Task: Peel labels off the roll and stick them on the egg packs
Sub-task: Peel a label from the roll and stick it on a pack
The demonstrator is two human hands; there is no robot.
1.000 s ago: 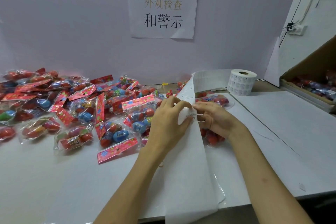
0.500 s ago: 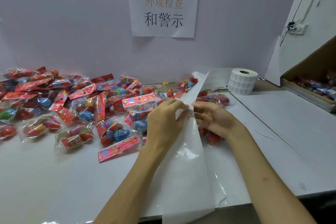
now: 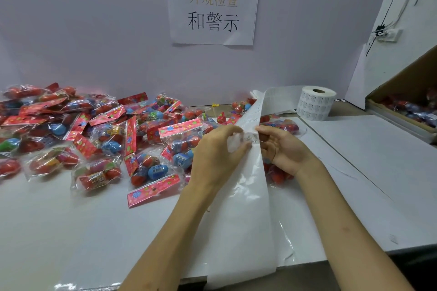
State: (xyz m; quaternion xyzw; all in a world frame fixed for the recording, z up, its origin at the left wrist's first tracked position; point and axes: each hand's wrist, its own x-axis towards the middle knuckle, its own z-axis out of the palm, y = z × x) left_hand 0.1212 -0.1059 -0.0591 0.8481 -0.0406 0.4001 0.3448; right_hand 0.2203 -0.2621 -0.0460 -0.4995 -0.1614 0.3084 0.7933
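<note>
A white label roll (image 3: 316, 103) stands at the back right of the table. Its backing strip (image 3: 246, 201) runs forward between my hands and hangs over the table's front edge. My left hand (image 3: 214, 156) grips the strip's left side at its fold. My right hand (image 3: 280, 149) holds the strip's right edge, its thumb by a printed label (image 3: 251, 136). Several clear egg packs (image 3: 151, 168) with red headers and red and blue eggs lie heaped to the left. One egg pack (image 3: 280, 125) lies under the strip behind my right hand.
A paper sign (image 3: 212, 4) with printed characters hangs on the back wall. An open cardboard box (image 3: 402, 101) with more packs stands at the far right. A white table (image 3: 71, 231) lies under everything, with a seam running diagonally on the right.
The strip has been pulled forward and turned, so a printed label now shows between my thumbs. Both hands stay at the same spot on the strip.
</note>
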